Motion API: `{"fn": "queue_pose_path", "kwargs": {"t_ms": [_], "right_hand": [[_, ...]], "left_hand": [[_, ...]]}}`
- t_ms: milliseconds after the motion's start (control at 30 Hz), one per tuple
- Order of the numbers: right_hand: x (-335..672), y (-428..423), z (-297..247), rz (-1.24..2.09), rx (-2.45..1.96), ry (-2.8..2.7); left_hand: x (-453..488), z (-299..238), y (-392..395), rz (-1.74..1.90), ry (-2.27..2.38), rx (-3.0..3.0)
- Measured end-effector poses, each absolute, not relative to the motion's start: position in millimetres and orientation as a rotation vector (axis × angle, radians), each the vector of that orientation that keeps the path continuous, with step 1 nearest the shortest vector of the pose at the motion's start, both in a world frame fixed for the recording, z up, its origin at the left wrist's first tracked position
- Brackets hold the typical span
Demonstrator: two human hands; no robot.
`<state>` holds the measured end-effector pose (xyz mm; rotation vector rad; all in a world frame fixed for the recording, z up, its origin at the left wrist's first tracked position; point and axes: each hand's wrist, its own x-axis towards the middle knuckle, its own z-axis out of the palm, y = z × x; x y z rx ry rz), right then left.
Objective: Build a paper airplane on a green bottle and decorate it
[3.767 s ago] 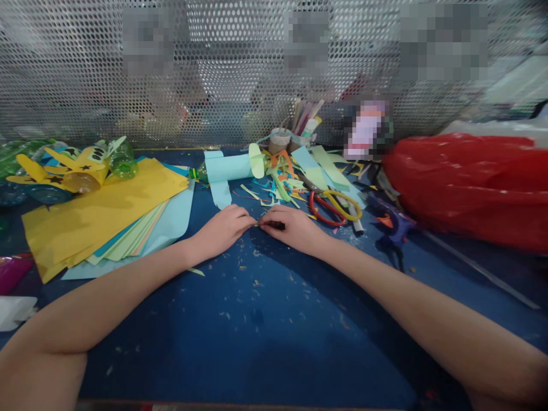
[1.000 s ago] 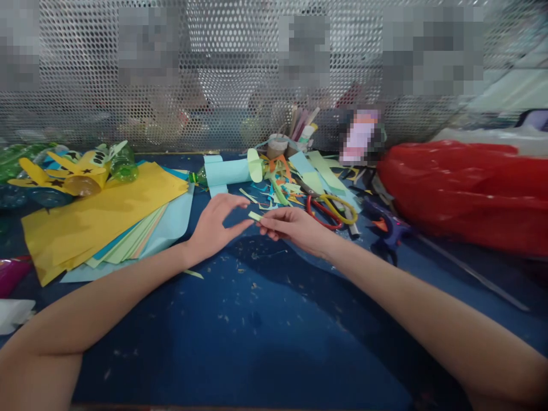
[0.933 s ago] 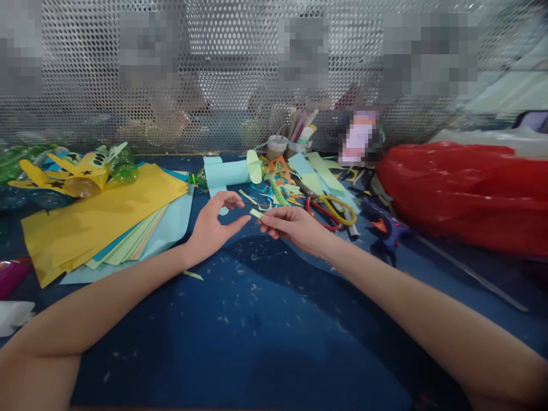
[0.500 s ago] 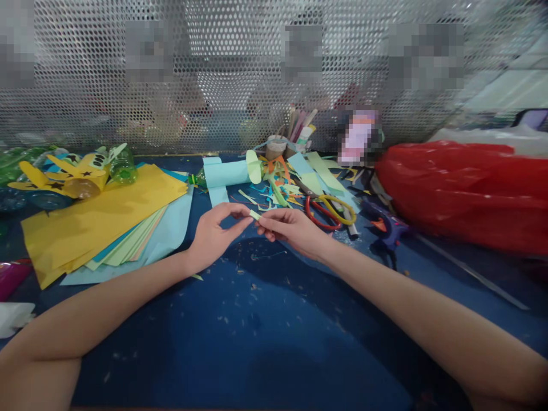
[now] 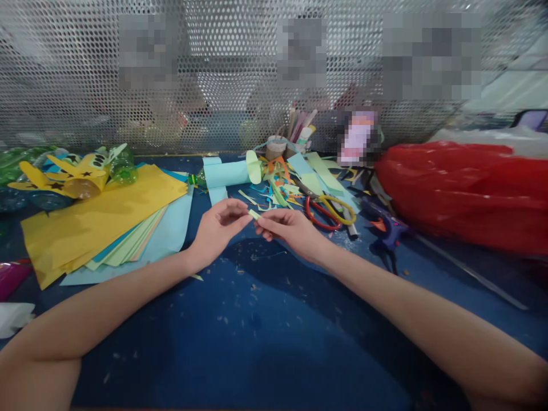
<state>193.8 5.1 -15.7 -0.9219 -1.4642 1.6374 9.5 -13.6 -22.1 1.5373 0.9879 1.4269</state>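
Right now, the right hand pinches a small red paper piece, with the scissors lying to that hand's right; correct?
Not quite: the paper piece is pale green, as the head view shows. The right hand does pinch it, and the scissors lie to that hand's right.

Illumination is diffuse and moderately dim. Below the fingers [image 5: 274, 224], soft shadows darken the blue tabletop [image 5: 257, 365]. Right of them, the red bag [image 5: 462, 197] carries glossy highlights. Beyond them, pixelation masks parts of the perforated panel [image 5: 235, 40]. Edge distortion stretches the right forearm [image 5: 402, 297].
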Motion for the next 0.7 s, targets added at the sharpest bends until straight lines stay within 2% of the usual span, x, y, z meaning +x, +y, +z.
{"fn": "queue_pose_path", "kwargs": {"t_ms": [333,700], "right_hand": [[195,4,-9,1.429,-0.973,-1.654],[196,7,-16,1.472,-0.973,-1.549]], "left_hand": [[11,-28,-15,1.313,1.03,1.36],[10,-34,-10,1.384,1.006,1.253]]}}
